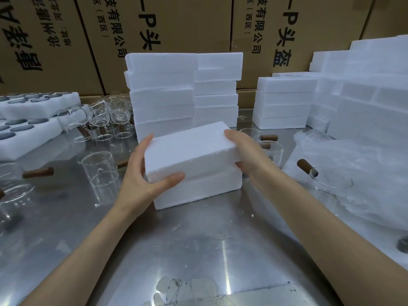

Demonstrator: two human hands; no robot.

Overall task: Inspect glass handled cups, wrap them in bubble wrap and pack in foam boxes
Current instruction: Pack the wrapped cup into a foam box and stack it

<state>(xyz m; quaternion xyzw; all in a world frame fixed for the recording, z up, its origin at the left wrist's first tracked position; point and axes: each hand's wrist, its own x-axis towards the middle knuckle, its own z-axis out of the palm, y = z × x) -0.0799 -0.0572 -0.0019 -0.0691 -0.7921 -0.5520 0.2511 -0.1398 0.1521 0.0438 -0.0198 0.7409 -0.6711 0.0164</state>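
Note:
A white foam box stands on the steel table in the middle of the view, with its foam lid sitting on top, slightly tilted. My left hand grips the lid's left end, thumb on the front face. My right hand holds the lid's right end. Clear glass cups with brown wooden handles stand around: one just left of the box, a cluster further back, two behind my right hand. Another cup lies on bubble wrap at the right.
Stacks of white foam boxes rise behind the box, with more to the right. Foam trays with round holes lie at the left. Brown cartons form a wall at the back. More glass cups stand at the left edge.

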